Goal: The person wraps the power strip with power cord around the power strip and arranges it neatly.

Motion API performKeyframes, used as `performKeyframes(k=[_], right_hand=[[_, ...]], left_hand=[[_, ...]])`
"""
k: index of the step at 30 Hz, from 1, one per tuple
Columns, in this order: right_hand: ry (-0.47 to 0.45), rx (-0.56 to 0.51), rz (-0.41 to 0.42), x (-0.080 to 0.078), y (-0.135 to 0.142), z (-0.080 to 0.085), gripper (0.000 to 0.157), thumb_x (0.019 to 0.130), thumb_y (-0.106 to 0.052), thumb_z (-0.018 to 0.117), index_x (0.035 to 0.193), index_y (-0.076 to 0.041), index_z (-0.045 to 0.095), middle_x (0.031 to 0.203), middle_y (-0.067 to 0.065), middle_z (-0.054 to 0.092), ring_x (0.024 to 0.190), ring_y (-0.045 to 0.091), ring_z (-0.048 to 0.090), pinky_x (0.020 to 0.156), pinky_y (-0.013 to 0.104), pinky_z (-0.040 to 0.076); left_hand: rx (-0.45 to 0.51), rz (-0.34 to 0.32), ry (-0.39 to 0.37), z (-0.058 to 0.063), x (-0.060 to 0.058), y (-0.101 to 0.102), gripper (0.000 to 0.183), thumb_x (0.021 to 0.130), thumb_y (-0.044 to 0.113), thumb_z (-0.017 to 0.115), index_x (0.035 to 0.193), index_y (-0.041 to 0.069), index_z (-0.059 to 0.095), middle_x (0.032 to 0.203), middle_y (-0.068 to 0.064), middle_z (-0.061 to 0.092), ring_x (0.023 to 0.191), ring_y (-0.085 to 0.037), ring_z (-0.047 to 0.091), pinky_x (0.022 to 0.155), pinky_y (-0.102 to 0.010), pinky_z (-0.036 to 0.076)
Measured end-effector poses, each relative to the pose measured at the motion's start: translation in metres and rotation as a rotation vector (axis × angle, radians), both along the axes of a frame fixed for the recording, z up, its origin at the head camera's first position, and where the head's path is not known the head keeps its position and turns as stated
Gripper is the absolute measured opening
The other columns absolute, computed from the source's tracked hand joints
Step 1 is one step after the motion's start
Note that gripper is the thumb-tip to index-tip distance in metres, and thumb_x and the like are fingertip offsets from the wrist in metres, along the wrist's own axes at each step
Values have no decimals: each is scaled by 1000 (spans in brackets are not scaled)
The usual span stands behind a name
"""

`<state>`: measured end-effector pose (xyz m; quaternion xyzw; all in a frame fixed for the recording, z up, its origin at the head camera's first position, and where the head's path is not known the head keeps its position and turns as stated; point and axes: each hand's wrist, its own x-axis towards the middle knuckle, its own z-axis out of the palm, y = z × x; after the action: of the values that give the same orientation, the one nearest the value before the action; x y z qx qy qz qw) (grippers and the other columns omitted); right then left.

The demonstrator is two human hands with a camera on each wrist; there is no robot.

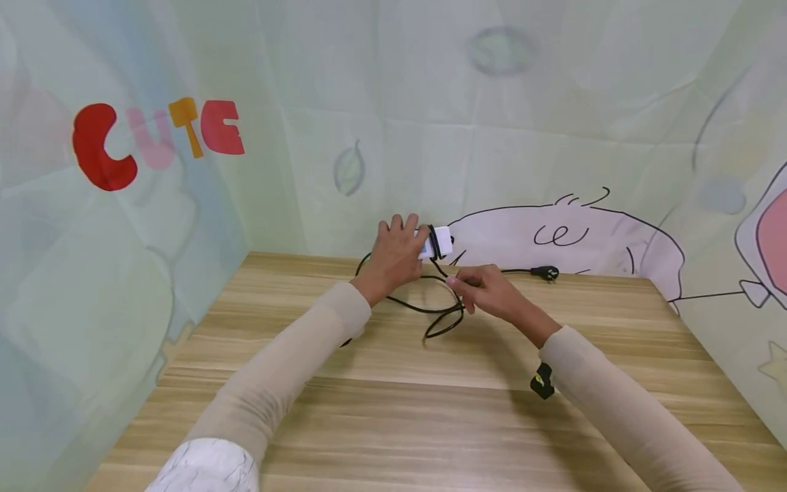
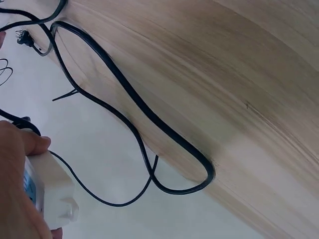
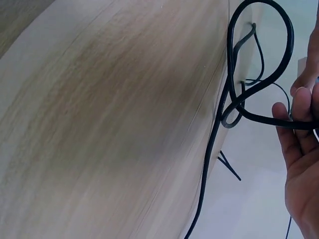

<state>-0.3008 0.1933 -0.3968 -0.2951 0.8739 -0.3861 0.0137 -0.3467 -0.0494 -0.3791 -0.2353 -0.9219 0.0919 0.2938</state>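
At the back of the table, my left hand [image 1: 396, 253] grips a white power adapter [image 1: 444, 240] raised near the wall. A few turns of black cable wrap round its right part. The left wrist view shows the blue-marked label on the adapter [image 2: 56, 191] beside my fingers. My right hand [image 1: 492, 294] pinches the black cable [image 1: 418, 311] just right of and below the adapter. Loose loops of the cable [image 3: 259, 89] hang and lie on the wood beneath both hands. A black plug [image 1: 544, 273] with bare prongs lies at the table's back edge, right of my right hand.
The wood-grain table [image 1: 399, 430] meets a printed cloth wall [image 1: 381, 171] behind and at both sides. Close below the right sleeve shows a small black item [image 1: 543, 383] with a yellow mark. Cable trails under the left forearm.
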Motion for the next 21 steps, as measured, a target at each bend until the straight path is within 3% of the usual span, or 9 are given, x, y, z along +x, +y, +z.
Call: performKeyframes(k=[5,9,14,18,21], right_hand=[[-37,-86,43,0,2,0,36,117,-24,60,86,-8,69,64,6,68,63,24,67,66,30,47],[-100,-145,84,1,5,0,32,119,-22,55,93,-9,69,71,14,72,70,24,72,76,32,58],[-244,-185,162,3,6,-2,27,122,-20,45,122,-2,65,82,20,71,77,25,74,83,37,62],[-336,-170,209,3,4,-4,38,124,-20,36,150,3,52,88,16,65,80,22,70,82,41,64],[-361,-164,217,4,2,-6,47,124,-23,35,162,2,43,89,10,57,82,20,64,83,39,62]], left_hand=[[5,-3,33,1,-2,-2,45,101,30,74,141,11,67,126,-14,64,103,-35,66,81,-49,57],[27,-2,33,1,-3,-3,45,100,27,75,141,11,68,126,-14,64,103,-35,65,80,-49,57],[34,13,3,0,-4,-7,46,100,27,76,142,10,67,129,-15,64,104,-36,64,83,-50,56],[27,31,-5,-1,-5,-13,48,99,29,77,142,11,66,131,-15,63,106,-36,64,84,-51,56],[27,29,4,-4,-5,-18,50,98,31,81,141,10,66,130,-15,64,103,-37,65,82,-50,56]])
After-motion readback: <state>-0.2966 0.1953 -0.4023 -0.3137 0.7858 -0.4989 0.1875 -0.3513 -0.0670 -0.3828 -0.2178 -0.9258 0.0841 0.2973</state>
